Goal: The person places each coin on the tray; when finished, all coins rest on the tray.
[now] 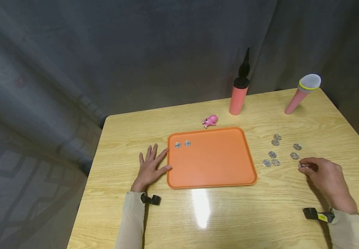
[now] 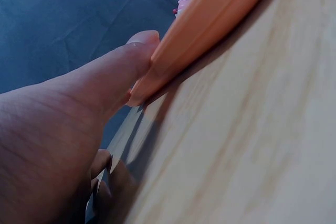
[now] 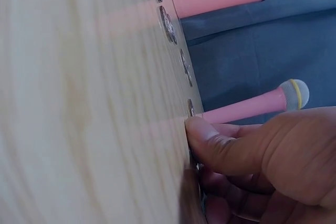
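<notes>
My right hand (image 1: pixel 327 178) is at the right of the table, pinching a shiny silver coin (image 1: pixel 302 166) between thumb and index finger at the tabletop. In the right wrist view the thumb (image 3: pixel 215 142) hides most of that coin. Just beyond it lie two more silver coins, the nearer coin (image 1: pixel 294 156) and the farther coin (image 1: pixel 297 146). My left hand (image 1: pixel 148 171) lies with spread fingers at the left side of an orange tray (image 1: pixel 210 166), its thumb and index finger touching the rim. Two silver coins, a left coin (image 1: pixel 177 145) and a right coin (image 1: pixel 187 143), lie in the tray's far left corner.
Several loose coins (image 1: pixel 272 154) lie between the tray and my right hand. Behind the tray are a small pink figurine (image 1: pixel 210 120) and an upright pink hand pump (image 1: pixel 238 100) with a black top. A pink toy microphone (image 1: pixel 297 98) stands at the back right.
</notes>
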`<move>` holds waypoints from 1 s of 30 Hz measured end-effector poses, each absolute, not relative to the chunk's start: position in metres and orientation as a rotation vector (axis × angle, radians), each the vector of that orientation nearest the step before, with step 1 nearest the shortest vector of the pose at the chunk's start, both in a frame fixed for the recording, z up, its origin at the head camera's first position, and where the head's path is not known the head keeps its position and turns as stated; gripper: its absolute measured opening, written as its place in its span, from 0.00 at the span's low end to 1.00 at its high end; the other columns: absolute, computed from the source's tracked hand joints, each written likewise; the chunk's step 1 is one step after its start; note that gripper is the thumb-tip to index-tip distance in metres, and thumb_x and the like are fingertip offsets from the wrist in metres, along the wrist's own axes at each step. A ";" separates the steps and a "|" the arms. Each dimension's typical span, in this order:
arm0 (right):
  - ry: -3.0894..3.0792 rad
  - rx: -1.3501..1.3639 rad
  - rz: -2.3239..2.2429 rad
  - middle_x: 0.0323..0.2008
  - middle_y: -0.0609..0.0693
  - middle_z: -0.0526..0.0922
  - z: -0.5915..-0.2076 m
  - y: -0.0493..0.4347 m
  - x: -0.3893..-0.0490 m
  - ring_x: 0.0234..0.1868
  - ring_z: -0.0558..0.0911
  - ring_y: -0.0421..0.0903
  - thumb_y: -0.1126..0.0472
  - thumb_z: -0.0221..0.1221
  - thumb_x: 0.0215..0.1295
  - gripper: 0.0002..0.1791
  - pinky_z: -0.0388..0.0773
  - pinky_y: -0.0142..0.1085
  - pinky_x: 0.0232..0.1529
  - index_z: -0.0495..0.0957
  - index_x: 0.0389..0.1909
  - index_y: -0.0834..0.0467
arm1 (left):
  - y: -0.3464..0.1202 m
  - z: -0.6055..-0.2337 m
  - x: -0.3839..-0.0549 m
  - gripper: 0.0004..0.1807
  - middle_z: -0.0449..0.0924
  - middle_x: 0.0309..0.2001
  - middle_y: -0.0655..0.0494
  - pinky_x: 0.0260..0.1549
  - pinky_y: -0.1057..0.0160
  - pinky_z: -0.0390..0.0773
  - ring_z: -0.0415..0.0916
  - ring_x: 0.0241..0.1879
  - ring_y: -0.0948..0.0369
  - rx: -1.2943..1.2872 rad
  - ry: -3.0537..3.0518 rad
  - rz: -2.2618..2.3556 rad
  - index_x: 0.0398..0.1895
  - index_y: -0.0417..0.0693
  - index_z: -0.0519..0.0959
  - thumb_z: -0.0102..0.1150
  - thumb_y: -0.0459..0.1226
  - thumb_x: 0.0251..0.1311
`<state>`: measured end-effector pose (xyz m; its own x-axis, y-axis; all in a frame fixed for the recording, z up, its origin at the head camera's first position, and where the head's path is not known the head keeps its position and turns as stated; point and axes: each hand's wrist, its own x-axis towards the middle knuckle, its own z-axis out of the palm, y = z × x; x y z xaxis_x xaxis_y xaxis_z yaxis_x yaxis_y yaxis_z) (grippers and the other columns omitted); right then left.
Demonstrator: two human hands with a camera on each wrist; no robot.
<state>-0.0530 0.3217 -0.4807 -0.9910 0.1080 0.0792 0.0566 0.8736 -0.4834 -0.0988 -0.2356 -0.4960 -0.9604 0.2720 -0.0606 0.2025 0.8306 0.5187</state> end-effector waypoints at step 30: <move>-2.965 -0.210 0.873 0.34 0.68 0.87 -0.476 0.334 -0.052 0.22 0.68 0.17 0.65 0.65 0.65 0.11 0.64 0.20 0.22 0.84 0.42 0.70 | -0.236 -0.497 -0.100 0.40 0.40 0.82 0.43 0.71 0.27 0.24 0.31 0.82 0.41 0.396 2.895 0.808 0.77 0.67 0.60 0.59 0.58 0.63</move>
